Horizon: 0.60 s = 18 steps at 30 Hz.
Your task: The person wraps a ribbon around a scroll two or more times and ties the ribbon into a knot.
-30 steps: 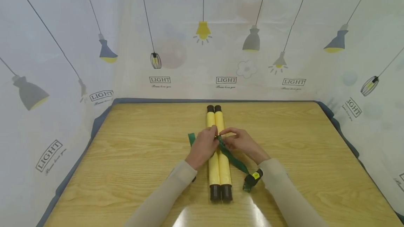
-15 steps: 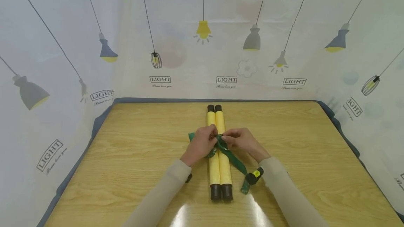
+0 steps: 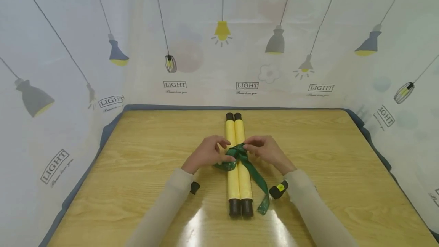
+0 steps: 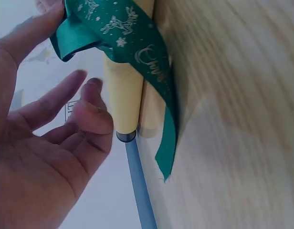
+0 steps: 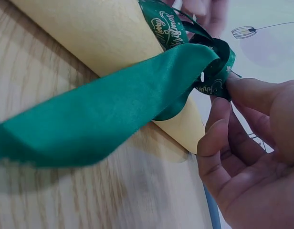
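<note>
Two yellow rods (image 3: pixel 244 186) with dark end caps lie side by side on the wooden table. Around their middle runs a green ribbon (image 3: pixel 253 172) printed with white snowflakes, reindeer and lettering, bunched into loops on top. My right hand (image 3: pixel 269 151) pinches a ribbon loop between thumb and index finger, clearer in the right wrist view. On the other side, my left hand (image 3: pixel 205 151) has its fingers spread apart, the thumb against the ribbon. One ribbon tail trails toward the near right; another hangs down in the left wrist view. The knot's inner crossing is partly hidden.
The wooden table (image 3: pixel 137 170) extends around the rods, with a blue-grey border (image 3: pixel 212 107) along its far edge. Behind it stands a white backdrop (image 3: pixel 202 3) printed with lamps. Dark wrist cameras (image 3: pixel 279 189) sit under both sleeves.
My left hand has let go of its pinch, spread its fingers and drawn leftward. More of the ribbon loops now shows. The right hand keeps its pinch near the knot.
</note>
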{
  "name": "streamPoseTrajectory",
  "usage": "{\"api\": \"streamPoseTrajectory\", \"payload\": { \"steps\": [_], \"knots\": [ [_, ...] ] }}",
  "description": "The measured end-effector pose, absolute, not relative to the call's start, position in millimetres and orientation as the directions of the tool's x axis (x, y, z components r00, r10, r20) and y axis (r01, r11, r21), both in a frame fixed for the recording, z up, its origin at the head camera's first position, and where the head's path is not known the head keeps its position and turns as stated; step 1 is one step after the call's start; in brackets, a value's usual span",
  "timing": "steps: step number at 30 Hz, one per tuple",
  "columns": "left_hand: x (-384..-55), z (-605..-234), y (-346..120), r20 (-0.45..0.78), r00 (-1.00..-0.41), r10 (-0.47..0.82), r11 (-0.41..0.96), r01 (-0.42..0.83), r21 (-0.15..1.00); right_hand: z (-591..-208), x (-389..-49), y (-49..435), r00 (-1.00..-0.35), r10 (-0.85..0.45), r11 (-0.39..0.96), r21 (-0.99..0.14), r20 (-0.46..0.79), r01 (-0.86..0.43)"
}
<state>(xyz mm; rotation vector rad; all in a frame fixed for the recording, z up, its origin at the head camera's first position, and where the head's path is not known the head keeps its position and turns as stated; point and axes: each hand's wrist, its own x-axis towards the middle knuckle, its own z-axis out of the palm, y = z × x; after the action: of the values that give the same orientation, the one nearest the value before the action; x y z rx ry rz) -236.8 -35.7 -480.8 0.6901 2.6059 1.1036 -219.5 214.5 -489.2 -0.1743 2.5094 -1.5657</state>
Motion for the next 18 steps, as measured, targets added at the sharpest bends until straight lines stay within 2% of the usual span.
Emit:
{"api": "streamPoseTrajectory", "payload": {
  "steps": [5,14,18],
  "knots": [
    [-234.9,-485.2,-41.5,-0.098,-0.838,0.537,0.611,0.306,0.73,-489.5,-218.4,216.8,-0.98,-0.178,0.448,-0.894,-0.088,-0.002],
    [-238.3,-487.5,-58.8,0.042,-0.883,0.467,0.532,0.319,0.784,-492.1,-217.3,226.8,-0.985,-0.158,0.475,-0.88,-0.067,-0.016],
    [-240.3,-485.1,-64.6,0.067,-0.9,0.43,0.498,0.298,0.814,-489.9,-215.3,231.0,-0.985,-0.163,0.483,-0.875,-0.06,-0.026]
  ]
}}
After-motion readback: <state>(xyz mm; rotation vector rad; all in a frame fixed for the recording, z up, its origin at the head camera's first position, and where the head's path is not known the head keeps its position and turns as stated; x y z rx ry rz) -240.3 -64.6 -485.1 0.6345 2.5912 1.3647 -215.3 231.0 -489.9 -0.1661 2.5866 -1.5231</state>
